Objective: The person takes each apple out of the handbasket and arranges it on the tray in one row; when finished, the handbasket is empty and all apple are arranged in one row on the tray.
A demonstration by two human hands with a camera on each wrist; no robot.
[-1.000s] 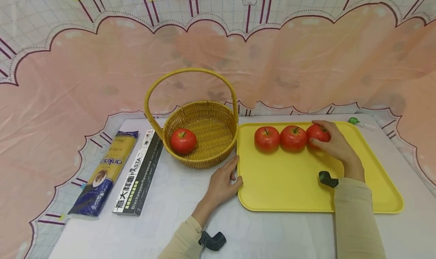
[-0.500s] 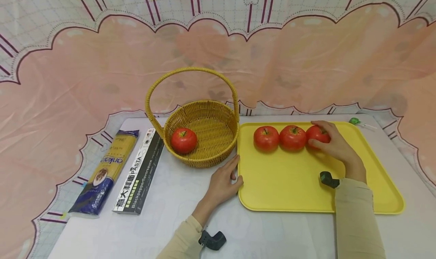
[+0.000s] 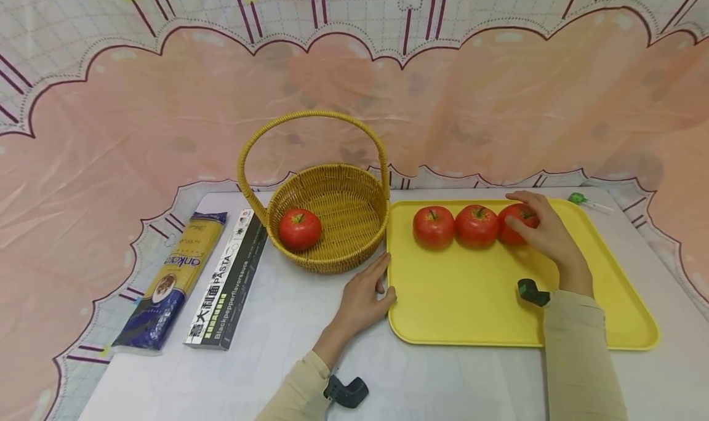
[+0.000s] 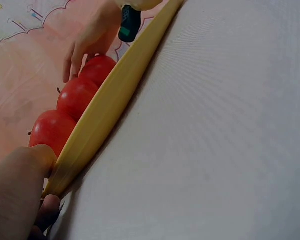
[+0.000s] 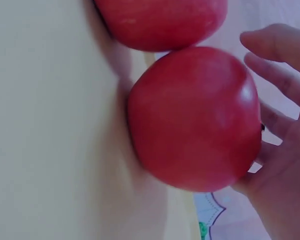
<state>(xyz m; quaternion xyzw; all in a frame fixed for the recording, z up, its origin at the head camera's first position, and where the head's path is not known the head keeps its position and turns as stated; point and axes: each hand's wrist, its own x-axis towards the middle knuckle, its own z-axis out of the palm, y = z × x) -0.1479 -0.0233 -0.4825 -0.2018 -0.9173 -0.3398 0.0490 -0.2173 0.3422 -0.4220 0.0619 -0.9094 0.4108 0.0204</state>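
My right hand [image 3: 548, 230] is around the far side of the rightmost red apple [image 3: 512, 227] on the yellow tray [image 3: 471, 304]. In the right wrist view its fingers [image 5: 277, 75] spread loosely beside that apple, with a gap between the fingertips and its skin. The middle apple [image 3: 477, 226] and the left one [image 3: 434, 227] sit in a row with it along the tray's back. My left hand [image 3: 362, 295] holds the tray's left rim. In the left wrist view, its thumb [image 4: 37, 160] lies over the rim, with a fingertip [image 4: 51, 202] below.
A wicker basket [image 3: 354, 224] with a tall handle stands left of the tray, another red apple [image 3: 300, 229] inside it. Further left lie a pasta box [image 3: 227, 279] and a bag of pasta [image 3: 172, 279]. A green lollipop [image 3: 577, 197] lies behind the tray's right corner.
My right thumb has lifted slightly away from the rightmost apple, and the fingers have loosened. The left hand and the tray have stayed in place.
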